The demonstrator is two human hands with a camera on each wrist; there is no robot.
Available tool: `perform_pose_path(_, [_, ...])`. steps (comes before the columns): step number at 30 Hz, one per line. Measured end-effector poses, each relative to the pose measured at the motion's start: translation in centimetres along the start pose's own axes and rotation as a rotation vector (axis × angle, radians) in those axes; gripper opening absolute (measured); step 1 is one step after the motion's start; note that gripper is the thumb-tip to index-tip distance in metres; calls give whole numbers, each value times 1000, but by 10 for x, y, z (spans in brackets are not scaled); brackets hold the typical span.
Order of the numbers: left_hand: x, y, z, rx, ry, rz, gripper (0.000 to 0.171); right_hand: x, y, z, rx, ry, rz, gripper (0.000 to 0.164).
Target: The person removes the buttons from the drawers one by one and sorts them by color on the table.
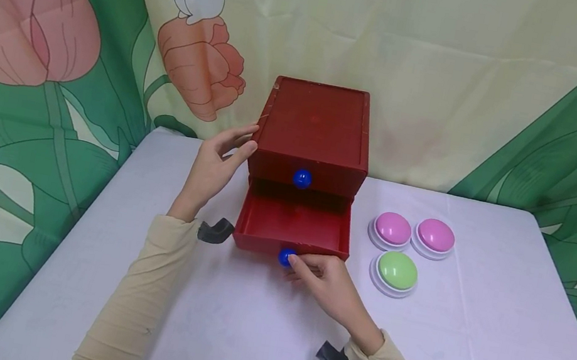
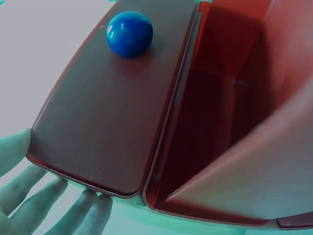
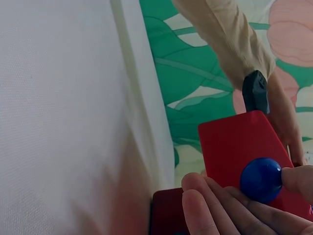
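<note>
A dark red two-drawer cabinet (image 1: 314, 122) stands at the back of the table. Its upper drawer (image 1: 273, 168), with a blue knob (image 1: 303, 178), is closed. The lower drawer (image 1: 294, 222) is pulled out, and its visible floor is bare. My right hand (image 1: 330, 286) pinches the lower drawer's round blue knob (image 3: 260, 180) between thumb and fingers. At the cabinet's left side, my left hand (image 1: 211, 173) touches it with fingers extended. In the left wrist view, the thumb (image 2: 14, 149) meets the cabinet's edge and the other fingers lie along the side.
Right of the cabinet are two pink push buttons (image 1: 393, 229) and a green one (image 1: 397, 271), all on white bases. A white cloth (image 1: 240, 331) covers the table. Behind it hangs a curtain (image 1: 442, 85) printed with plants and a rabbit.
</note>
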State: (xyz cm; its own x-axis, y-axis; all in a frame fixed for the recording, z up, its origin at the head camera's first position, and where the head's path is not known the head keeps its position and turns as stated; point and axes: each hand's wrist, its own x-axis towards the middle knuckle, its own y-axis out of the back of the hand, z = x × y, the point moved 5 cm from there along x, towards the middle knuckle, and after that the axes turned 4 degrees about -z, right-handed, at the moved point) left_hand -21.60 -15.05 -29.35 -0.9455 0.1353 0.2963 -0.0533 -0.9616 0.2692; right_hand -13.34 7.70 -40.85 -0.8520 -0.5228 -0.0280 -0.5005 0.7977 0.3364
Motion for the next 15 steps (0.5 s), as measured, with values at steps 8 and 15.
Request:
perform_pose_path(8, [0,0,0,5,3,1,43,3,2,0,2,6,1,32])
perform_pose_path(15, [0,0,0,16,2,-1,44,4,4,0,12,5,1,32])
